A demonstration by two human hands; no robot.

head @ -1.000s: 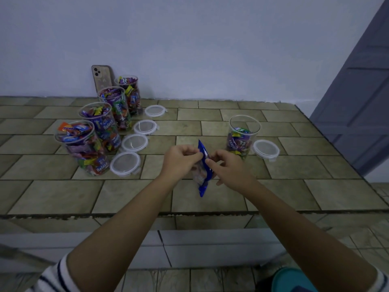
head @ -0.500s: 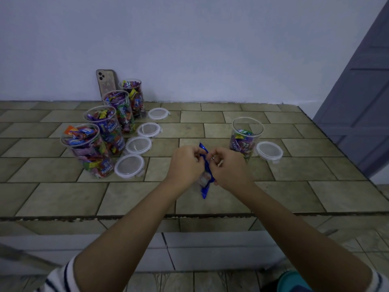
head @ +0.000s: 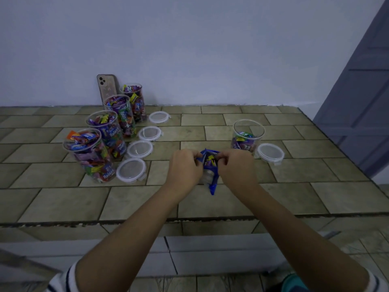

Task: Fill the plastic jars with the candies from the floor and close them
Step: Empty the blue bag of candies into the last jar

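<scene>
A blue candy bag point(head: 210, 169) hangs between my hands above the tiled ledge. My left hand point(head: 185, 168) pinches its top left edge and my right hand point(head: 237, 167) pinches its top right edge; the mouth is pulled apart and wrapped candies show inside. Just beyond my right hand stands a clear jar point(head: 248, 134), open and partly filled with candies, with its clear lid point(head: 269, 153) lying to its right. On the left, several open jars point(head: 91, 154) brim with candies in a diagonal row, their lids point(head: 131, 170) lying beside them.
A phone point(head: 107, 86) leans on the wall behind the jar row. The tiled ledge point(head: 210, 207) ends in a front edge below my forearms, with a step down beneath. A dark door point(head: 366, 91) stands at the right.
My hands came together on the bag's top, then pulled apart, and the bag's mouth now gapes open with candies showing. The view shifted down slightly.
</scene>
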